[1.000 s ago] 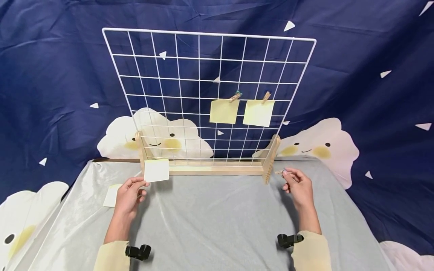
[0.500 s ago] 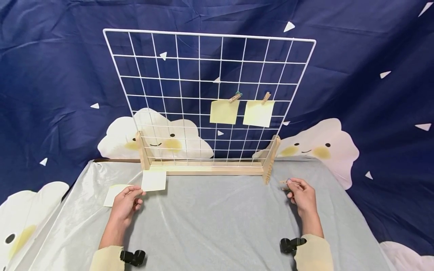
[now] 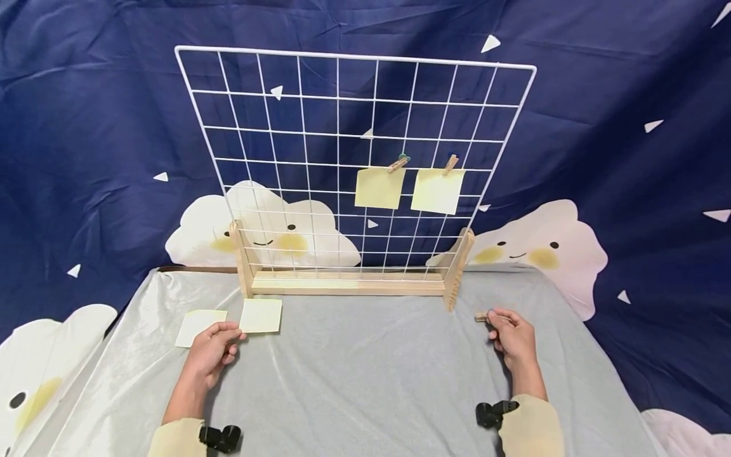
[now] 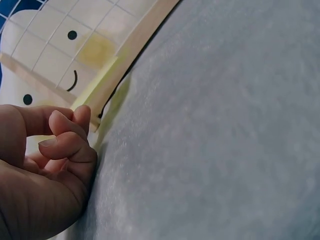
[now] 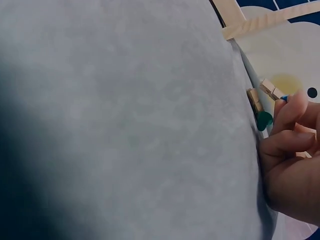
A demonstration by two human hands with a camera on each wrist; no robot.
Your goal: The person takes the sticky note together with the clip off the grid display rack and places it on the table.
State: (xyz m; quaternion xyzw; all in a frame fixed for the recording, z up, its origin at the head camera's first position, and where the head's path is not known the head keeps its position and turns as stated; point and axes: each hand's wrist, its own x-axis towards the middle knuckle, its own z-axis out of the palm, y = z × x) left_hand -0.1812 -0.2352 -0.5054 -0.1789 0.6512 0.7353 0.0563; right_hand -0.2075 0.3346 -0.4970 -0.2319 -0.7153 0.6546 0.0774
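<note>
My left hand (image 3: 210,350) pinches the corner of a pale yellow sticky note (image 3: 261,315), held just in front of the wooden foot of the rack; the left wrist view shows this note edge-on. On the right, my right hand (image 3: 514,339) pinches a small wooden clothespin (image 5: 271,90) with a blue bit at its end, low over the cloth. Beside it, a second clothespin (image 5: 256,102) with a green decoration lies on the cloth. Another sticky note (image 3: 197,320) lies on the table, partly behind my left hand.
A white wire grid (image 3: 354,58) stands on a wooden base (image 3: 348,287) at the back. Two yellow notes, one left (image 3: 379,188) and one right (image 3: 437,192), hang from it by clothespins. Grey cloth (image 3: 365,368) covers the table; a dark blue curtain (image 3: 617,57) hangs behind.
My left hand has drawn the note down and toward me, away from the rack. The right hand has moved toward me and slightly right, still pinching its clothespin.
</note>
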